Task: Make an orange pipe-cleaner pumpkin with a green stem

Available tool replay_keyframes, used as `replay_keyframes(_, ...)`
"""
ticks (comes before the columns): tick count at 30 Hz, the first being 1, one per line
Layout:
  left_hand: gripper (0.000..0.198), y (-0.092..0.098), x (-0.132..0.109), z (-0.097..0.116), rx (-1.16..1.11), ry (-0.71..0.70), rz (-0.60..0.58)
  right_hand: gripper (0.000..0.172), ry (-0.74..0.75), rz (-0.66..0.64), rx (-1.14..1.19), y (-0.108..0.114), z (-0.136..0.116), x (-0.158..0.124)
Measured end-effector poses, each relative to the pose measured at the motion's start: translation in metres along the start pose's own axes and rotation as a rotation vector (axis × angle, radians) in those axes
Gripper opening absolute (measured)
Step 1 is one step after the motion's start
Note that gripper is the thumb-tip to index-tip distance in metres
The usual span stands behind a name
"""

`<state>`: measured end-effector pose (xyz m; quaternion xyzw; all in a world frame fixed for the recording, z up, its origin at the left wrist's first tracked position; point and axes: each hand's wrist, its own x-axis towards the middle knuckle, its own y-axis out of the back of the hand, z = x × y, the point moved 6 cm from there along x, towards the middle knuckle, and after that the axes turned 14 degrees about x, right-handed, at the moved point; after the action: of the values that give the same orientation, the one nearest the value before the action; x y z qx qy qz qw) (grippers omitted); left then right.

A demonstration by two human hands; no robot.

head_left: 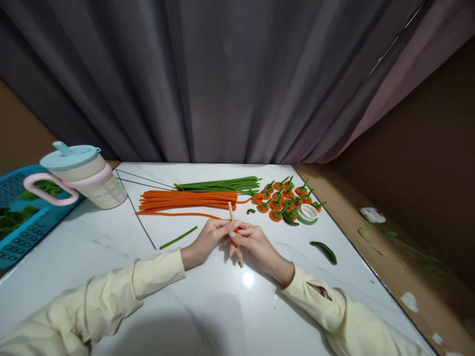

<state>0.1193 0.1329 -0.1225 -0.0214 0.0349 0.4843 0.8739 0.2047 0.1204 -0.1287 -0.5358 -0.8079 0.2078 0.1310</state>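
Both my hands meet at the middle of the table, closed around a pale wooden stick that stands tilted between them. My left hand pinches at the stick from the left, and my right hand grips it from the other side. A bit of orange pipe cleaner shows at the stick between my fingertips; the fingers hide most of it. One long orange pipe cleaner runs across the table to behind my left hand. Beyond lie a bundle of orange pipe cleaners and a bundle of green ones.
Several orange pieces with green stems cluster at the back right beside rolls of tape. A green leaf shape and a loose green pipe cleaner lie nearby. A lidded cup and a blue basket stand left.
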Motion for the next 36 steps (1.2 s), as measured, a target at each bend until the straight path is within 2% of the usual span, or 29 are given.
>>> replay_keyframes(7,0.047,0.003,0.004,-0.01,-0.053,0.006,0.002,0.046,-0.058,0.032,0.035,0.005,0.004,0.0)
replay_keyframes(14,0.046,0.007,0.007,-0.01,-0.036,0.007,0.048,0.049,-0.047,0.061,0.005,0.007,0.005,0.0)
replay_keyframes(17,0.051,0.005,0.008,-0.01,-0.049,0.027,0.024,0.05,-0.034,0.077,0.001,0.008,0.006,0.0)
replay_keyframes(22,0.052,0.005,0.009,-0.01,-0.059,0.034,0.028,0.051,-0.093,0.057,0.032,0.01,0.013,0.002)
replay_keyframes(27,0.054,0.006,0.009,-0.009,-0.042,0.032,0.05,0.052,-0.067,0.034,-0.012,0.009,0.011,0.002)
replay_keyframes(32,0.053,0.008,0.011,-0.012,-0.023,0.024,0.06,0.056,-0.103,-0.008,-0.047,0.009,0.011,0.003)
replay_keyframes(36,0.049,0.009,0.011,-0.013,-0.002,0.02,0.051,0.052,-0.126,-0.037,-0.021,0.009,0.014,0.004)
